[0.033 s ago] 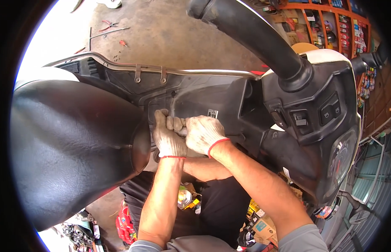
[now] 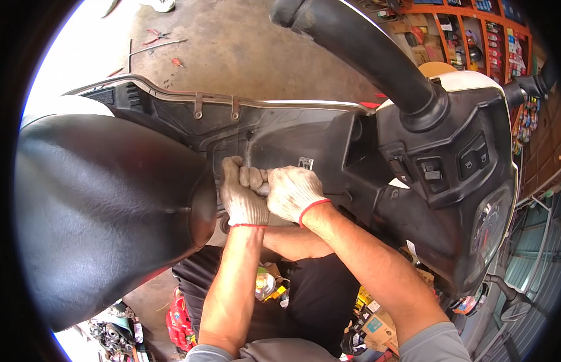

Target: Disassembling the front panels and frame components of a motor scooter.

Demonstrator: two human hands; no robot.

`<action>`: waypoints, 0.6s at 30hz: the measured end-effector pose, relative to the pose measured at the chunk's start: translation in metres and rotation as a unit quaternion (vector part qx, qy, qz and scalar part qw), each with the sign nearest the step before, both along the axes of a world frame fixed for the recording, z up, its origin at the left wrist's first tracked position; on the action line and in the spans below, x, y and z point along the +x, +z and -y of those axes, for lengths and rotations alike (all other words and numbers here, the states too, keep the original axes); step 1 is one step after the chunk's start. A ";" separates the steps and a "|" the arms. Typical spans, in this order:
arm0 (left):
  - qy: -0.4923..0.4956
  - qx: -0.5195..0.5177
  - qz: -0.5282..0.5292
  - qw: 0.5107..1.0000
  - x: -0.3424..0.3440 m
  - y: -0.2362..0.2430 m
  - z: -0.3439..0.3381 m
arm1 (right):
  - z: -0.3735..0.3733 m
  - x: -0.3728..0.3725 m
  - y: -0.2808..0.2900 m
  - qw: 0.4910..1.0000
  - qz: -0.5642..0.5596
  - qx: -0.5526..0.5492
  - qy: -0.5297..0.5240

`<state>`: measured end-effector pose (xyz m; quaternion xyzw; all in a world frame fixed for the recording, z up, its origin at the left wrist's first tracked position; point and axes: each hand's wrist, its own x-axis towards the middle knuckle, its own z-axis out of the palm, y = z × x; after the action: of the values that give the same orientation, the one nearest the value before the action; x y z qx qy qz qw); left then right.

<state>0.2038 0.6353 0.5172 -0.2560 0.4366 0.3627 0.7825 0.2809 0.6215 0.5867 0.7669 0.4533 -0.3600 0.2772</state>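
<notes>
Both of my hands wear off-white knit gloves with red cuffs and meet over the dark plastic floorboard (image 2: 298, 136) of a scooter. My left hand (image 2: 244, 193) is closed just right of the black seat (image 2: 105, 205), its knuckles upward. My right hand (image 2: 295, 190) is closed beside it, touching its fingers. Something is gripped between them, mostly hidden and too small to name. To the right stands the black front panel (image 2: 443, 157) with switches, and a black handlebar (image 2: 352, 48) reaches over the top.
Pliers (image 2: 154, 36), a metal bar (image 2: 160, 46) and a small red tool (image 2: 176, 63) lie on the concrete floor (image 2: 244, 48). Orange shelves (image 2: 491, 18) hold packaged goods at upper right. A mirror (image 2: 515, 309) sits at lower right; a red object (image 2: 179, 320) and cardboard boxes (image 2: 380, 332) are below.
</notes>
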 end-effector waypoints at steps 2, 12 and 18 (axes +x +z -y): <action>0.029 0.031 0.052 0.998 -0.004 -0.002 0.003 | 0.001 -0.003 0.001 1.000 0.004 0.014 0.005; 0.014 0.015 -0.003 1.000 -0.011 -0.001 0.010 | -0.020 0.012 0.001 0.975 -0.150 -0.162 -0.032; -0.042 -0.094 -0.083 0.991 -0.007 0.025 0.003 | -0.004 0.017 -0.002 0.971 -0.214 -0.104 -0.018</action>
<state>0.1966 0.6326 0.5422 -0.2787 0.5424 0.3075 0.7305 0.2976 0.6254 0.5847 0.6469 0.4481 -0.5662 0.2454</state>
